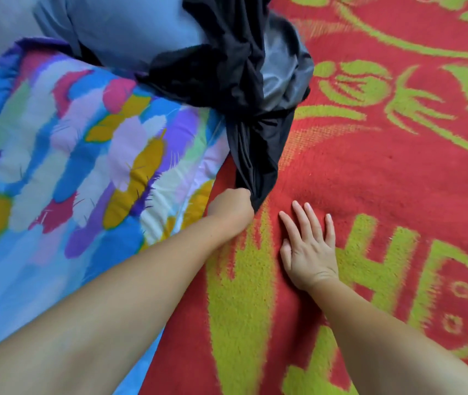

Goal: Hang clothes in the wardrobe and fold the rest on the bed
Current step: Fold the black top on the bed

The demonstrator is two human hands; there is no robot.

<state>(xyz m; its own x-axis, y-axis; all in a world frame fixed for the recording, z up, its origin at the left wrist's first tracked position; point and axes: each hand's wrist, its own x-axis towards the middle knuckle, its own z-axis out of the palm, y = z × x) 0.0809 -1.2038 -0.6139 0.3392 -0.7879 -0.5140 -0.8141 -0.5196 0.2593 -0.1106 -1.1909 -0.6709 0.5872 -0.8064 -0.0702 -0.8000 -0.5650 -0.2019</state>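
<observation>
Early in the folding: the left hand (234,205) grips a bunched black garment (227,78) trailing toward twelve o'clock across the red blanket (398,181); the right hand (309,249) rests flat, fingers spread.

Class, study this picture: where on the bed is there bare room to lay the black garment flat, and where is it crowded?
Bare red and green blanket lies right of the black garment and beyond the right hand, which rests flat. Crowded: the feather-print quilt fills the left, grey cloth is heaped at top, and the left hand grips the garment's end.
</observation>
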